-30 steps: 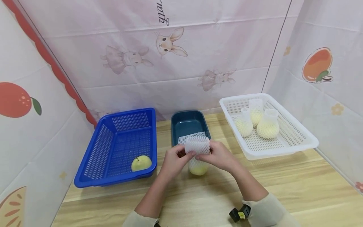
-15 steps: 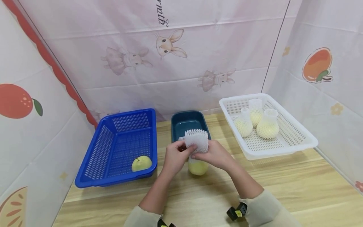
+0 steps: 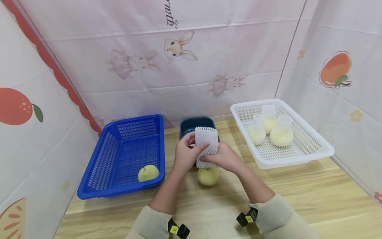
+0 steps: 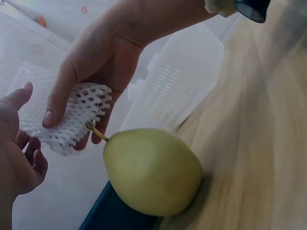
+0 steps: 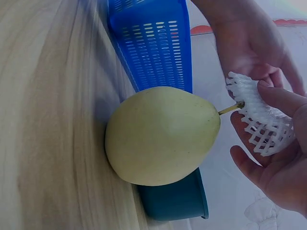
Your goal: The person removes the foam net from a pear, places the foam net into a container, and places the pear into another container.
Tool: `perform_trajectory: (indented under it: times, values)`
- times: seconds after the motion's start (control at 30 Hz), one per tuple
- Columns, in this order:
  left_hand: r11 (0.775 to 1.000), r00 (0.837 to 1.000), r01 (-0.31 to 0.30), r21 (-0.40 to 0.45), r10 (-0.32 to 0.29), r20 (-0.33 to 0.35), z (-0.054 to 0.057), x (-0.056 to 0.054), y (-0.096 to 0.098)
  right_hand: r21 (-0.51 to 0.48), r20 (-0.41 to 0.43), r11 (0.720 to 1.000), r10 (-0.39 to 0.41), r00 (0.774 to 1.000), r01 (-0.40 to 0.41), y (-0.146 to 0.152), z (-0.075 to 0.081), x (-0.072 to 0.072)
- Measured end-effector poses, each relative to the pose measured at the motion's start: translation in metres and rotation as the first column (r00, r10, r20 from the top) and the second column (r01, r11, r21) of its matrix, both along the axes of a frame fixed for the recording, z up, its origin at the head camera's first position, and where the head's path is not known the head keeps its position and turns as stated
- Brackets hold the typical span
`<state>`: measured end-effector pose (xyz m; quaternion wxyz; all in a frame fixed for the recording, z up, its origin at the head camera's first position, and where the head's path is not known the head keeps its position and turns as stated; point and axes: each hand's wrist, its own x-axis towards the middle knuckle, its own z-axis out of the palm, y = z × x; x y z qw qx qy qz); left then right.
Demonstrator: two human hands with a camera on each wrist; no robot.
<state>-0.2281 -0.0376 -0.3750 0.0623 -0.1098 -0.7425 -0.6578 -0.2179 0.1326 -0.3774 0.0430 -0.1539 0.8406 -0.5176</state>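
Note:
A pale yellow-green pear stands on the table in front of me, its stem up. Just above it is a white foam fruit net, flattened. My right hand pinches this net low on its right side, thumb in front and fingers behind. On the left side my left hand holds it, with the thumb laid across its front and the fingers at its edge. Seen in the left wrist view, the net's lower opening is right by the tip of the bare pear's stem.
To the left stands a blue basket with one bare pear in it. A dark teal tray sits behind my hands. At the right, a white basket holds three netted pears. Printed cloth walls enclose the table.
Both hands have raised the foam net up off the pear, so its yellow top and stem now show. The net's folded part has been straightened out. The pear stayed in place.

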Motion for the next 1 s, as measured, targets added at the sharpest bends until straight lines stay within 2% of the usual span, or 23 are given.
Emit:
perform_trajectory:
  times: [0.17, 0.33, 0.5, 0.63, 0.8, 0.93, 1.0]
  values:
    - [0.994, 0.998, 0.060, 0.093, -0.063, 0.021, 0.010, -0.012, 0.008, -0.034, 0.018, 0.999, 0.025, 1.000, -0.025, -0.001, 0.000, -0.004]
    - [0.986, 0.999, 0.036, 0.163, -0.039, 0.016, 0.015, -0.024, 0.011, -0.047, 0.018, 0.999, 0.019, 1.000, -0.018, 0.000, 0.000, -0.009]
    - [0.972, 0.998, -0.058, 0.230, 0.055, 0.017, 0.014, -0.034, 0.005, -0.038, -0.022, 0.999, -0.035, 0.999, 0.034, 0.005, 0.001, -0.016]
    - [0.950, 0.987, -0.162, 0.267, 0.158, 0.037, 0.006, -0.040, 0.001, -0.059, -0.053, 0.995, -0.084, 0.995, 0.081, 0.013, -0.004, -0.024]
    - [0.915, 0.961, -0.276, 0.294, 0.267, 0.070, -0.009, -0.046, -0.001, -0.136, -0.004, 0.982, -0.132, 0.991, 0.130, 0.023, -0.014, -0.035]
    - [0.902, 0.935, -0.355, 0.247, 0.345, 0.084, -0.021, -0.051, -0.002, -0.203, 0.052, 0.957, -0.201, 0.978, 0.207, 0.026, -0.020, -0.044]
    - [0.895, 0.921, -0.389, 0.219, 0.380, 0.086, -0.026, -0.053, -0.002, -0.220, 0.052, 0.941, -0.254, 0.966, 0.259, 0.026, -0.022, -0.048]
